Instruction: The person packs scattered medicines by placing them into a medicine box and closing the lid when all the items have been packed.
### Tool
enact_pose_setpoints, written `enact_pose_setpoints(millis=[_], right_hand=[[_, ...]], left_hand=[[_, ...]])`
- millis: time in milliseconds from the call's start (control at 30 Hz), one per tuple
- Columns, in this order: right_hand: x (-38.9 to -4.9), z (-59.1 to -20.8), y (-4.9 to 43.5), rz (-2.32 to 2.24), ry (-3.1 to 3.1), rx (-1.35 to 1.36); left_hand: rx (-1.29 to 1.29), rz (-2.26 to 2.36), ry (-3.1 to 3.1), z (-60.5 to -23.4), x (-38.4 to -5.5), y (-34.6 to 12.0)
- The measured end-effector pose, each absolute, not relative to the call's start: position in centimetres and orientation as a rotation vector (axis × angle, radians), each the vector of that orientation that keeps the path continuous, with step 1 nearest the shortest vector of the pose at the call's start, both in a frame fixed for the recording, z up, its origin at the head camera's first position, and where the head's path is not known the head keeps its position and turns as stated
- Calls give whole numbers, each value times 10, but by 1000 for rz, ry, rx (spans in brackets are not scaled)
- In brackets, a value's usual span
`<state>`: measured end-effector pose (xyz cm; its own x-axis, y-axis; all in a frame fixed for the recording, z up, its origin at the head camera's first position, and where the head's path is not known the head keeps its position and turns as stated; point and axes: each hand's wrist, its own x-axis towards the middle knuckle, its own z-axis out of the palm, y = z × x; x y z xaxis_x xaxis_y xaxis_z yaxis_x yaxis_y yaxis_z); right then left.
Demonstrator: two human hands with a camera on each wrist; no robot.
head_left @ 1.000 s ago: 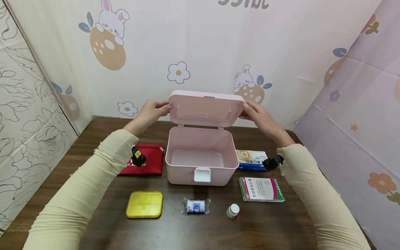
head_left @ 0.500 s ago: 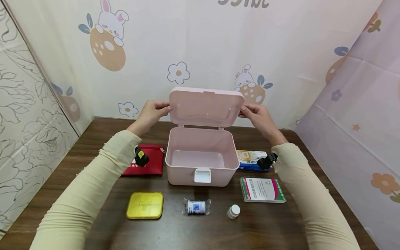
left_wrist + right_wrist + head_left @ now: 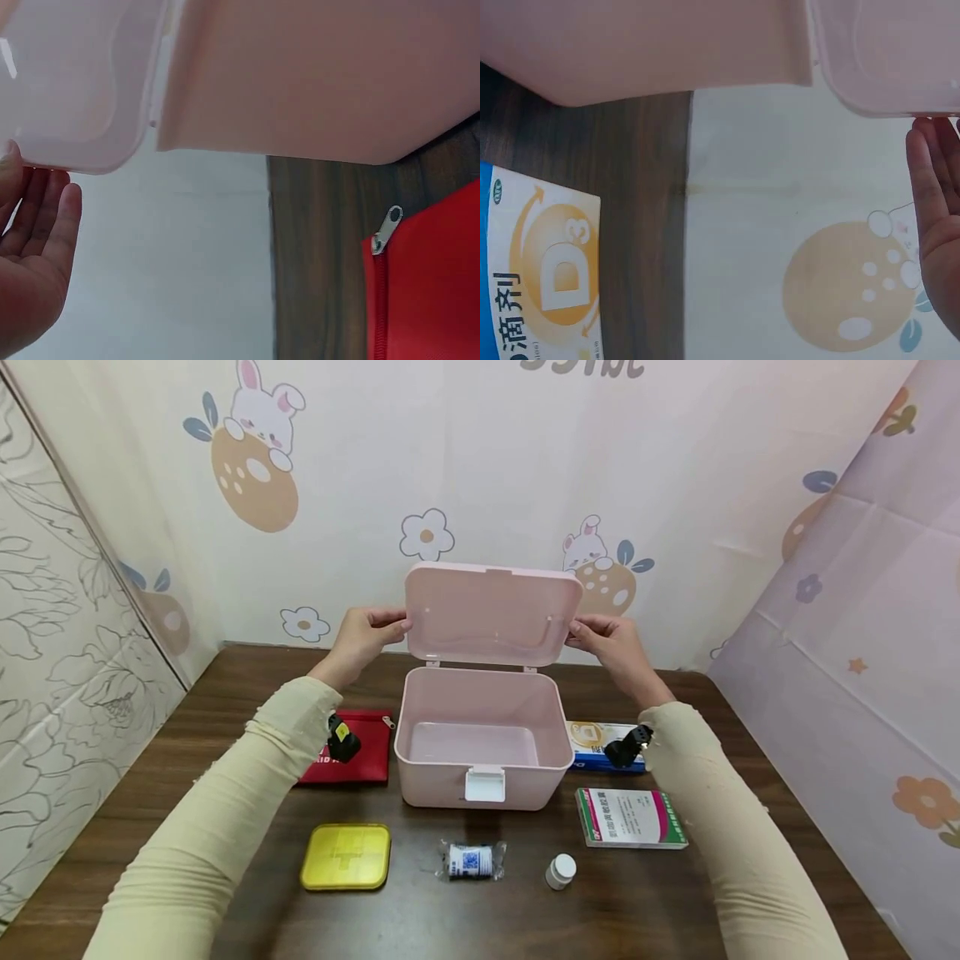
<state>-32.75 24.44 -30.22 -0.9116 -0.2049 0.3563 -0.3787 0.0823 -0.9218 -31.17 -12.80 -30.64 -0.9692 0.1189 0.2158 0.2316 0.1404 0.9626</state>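
Nearest on the dark wooden desk (image 3: 435,931), a row runs left to right: a yellow case (image 3: 346,857) with a cross on its top, a roll in clear wrapping (image 3: 471,861), and a small white bottle (image 3: 560,871) with a white cap. A little farther back on the right lies a green-and-white carton (image 3: 632,817). Behind the wrapped roll, at the middle of the desk, stands a pink box (image 3: 435,785), its white latch (image 3: 485,785) facing the person. A red zip pouch (image 3: 371,752) lies just to its left, partly covered by the sleeve, and a D3 carton (image 3: 588,735) just to its right. At the box's back edge the hinged lid (image 3: 491,614) stands raised. The left hand (image 3: 360,642) pinches the lid's left edge, thumb on the inner face; the right hand (image 3: 617,652) pinches its right edge. Beyond hangs a pale cloth (image 3: 517,468) printed with rabbits and flowers.
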Motion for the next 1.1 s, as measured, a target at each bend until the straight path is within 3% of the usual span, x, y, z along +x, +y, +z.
enact_pose_setpoints(millis=[500, 1100], right_hand=[[-343, -323, 240, 2144, -2181, 488], [-350, -335, 232, 1975, -2313, 404]], left_hand=[[-345, -2005, -2234, -329, -324, -127], [-183, -1991, -2255, -336, -334, -119]])
